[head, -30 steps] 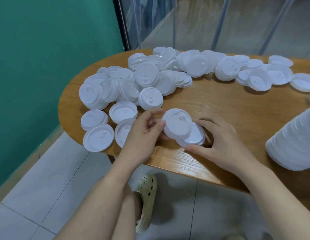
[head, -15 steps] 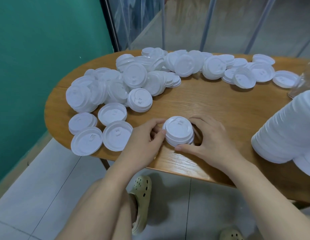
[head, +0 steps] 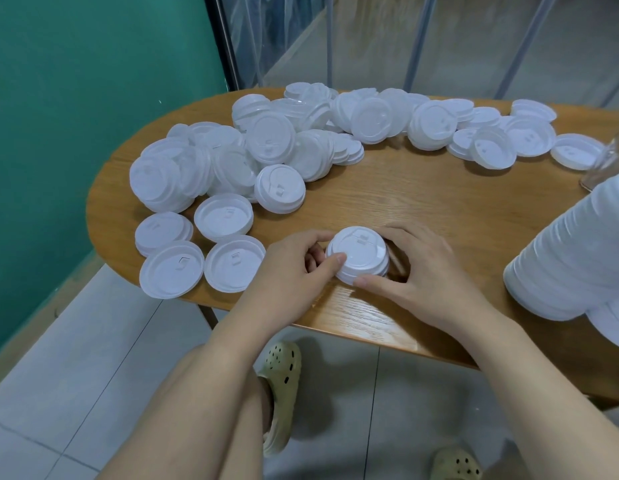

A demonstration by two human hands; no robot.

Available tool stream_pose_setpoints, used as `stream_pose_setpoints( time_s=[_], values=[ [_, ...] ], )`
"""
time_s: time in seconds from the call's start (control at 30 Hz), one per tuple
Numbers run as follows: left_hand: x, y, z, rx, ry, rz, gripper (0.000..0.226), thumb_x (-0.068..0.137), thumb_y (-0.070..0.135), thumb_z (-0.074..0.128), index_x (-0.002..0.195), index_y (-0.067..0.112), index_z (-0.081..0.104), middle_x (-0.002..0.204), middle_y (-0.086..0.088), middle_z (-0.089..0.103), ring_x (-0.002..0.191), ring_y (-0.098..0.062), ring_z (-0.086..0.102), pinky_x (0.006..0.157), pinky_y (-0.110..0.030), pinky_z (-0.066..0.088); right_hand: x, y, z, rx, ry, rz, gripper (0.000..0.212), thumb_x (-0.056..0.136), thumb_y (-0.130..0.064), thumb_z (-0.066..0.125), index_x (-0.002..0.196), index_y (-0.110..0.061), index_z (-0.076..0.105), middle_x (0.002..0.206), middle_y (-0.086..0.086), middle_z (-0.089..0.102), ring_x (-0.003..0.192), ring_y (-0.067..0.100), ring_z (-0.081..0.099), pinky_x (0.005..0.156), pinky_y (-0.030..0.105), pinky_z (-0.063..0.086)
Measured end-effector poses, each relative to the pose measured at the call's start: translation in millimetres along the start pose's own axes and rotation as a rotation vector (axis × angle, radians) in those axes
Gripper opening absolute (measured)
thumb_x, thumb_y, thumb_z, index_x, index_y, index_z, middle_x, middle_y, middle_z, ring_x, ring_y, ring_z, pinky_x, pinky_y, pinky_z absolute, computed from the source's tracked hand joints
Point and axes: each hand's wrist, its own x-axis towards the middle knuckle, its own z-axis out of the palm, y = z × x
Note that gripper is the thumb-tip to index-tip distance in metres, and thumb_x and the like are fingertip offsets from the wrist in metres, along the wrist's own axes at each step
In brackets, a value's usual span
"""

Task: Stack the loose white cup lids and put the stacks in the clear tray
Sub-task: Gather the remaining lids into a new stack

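Two hands, left hand (head: 287, 268) and right hand (head: 415, 271), clasp a short lid stack (head: 358, 254); uneven squeezing could skew it.

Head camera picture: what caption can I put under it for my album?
Both hands, left and right, grip a small stack of white lids on the wooden table.

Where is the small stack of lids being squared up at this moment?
In the head view, the small lid stack sits near the front edge of the wooden table, gripped between the left hand and right hand.
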Motion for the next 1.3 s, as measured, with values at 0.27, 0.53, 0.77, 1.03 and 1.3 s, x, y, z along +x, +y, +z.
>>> stream_pose_setpoints(
  time_s=[0.27, 0.53, 0.77, 1.03, 1.3],
  values=[
    [-1.2, 2.3, 1.8, 0.051, -0.005, 0.022, 0.028, 0.096, 0.038, 0.070, 0.125, 0.037, 0.067, 0.094, 0.009, 0.066, 0.086, -0.009, 0.059, 0.076, -0.019, 0.051, -1.6, 1.8, -1.2, -0.005, -0.028, 0.002, 0.082, 0.073, -0.081, 0.064, 0.137, -0.030, 0.060, 0.135, -0.018, 0.053, 0.127, 0.004, 0.044, 0.108, 0.032, 0.033],
    [-9.7, 4.0, -11.9, 0.186, 0.032, 0.154, 0.030, 0.097, 0.036, 0.070, 0.127, 0.030, 0.067, 0.098, 0.016, 0.060, 0.090, -0.006, 0.058, 0.077, -0.010, 0.043, -0.5, 1.1, -0.6, -0.002, -0.021, -0.001, 0.085, 0.073, -0.085, 0.059, 0.137, -0.029, 0.059, 0.133, -0.018, 0.054, 0.126, 0.006, 0.046, 0.108, 0.037, 0.039],
    [-21.6, -15.9, -67.8, 0.491, 0.076, 0.028, 0.037, 0.080, 0.054, 0.080, 0.103, 0.030, 0.063, 0.098, 0.014, 0.056, 0.093, -0.005, 0.052, 0.080, -0.026, 0.046, 2.4, -2.1, 4.3, -0.042, -0.006, -0.001, 0.086, 0.072, -0.088, 0.057, 0.138, -0.032, 0.056, 0.132, -0.016, 0.053, 0.128, 0.010, 0.045, 0.110, 0.043, 0.037],
    [-24.5, -18.4, -68.9, 0.422, 0.010, -0.047, 0.026, 0.079, 0.028, 0.081, 0.078, 0.020, 0.056, 0.081, 0.007, 0.061, 0.079, -0.012, 0.058, 0.074, -0.038, 0.053, 4.9, -4.3, 6.3, -0.063, -0.033, 0.002, 0.090, 0.073, -0.090, 0.055, 0.140, -0.031, 0.054, 0.136, -0.016, 0.050, 0.132, 0.010, 0.042, 0.113, 0.044, 0.034],
    [-23.1, -9.8, -53.8, 0.333, 0.076, 0.123, 0.012, 0.096, 0.029, 0.069, 0.085, 0.027, 0.062, 0.085, 0.013, 0.062, 0.087, -0.008, 0.059, 0.074, -0.025, 0.049, 5.1, -5.0, 7.9, -0.066, -0.015, 0.007, 0.086, 0.075, -0.087, 0.058, 0.139, -0.030, 0.056, 0.134, -0.016, 0.051, 0.130, 0.011, 0.044, 0.112, 0.042, 0.034]
  ],
)
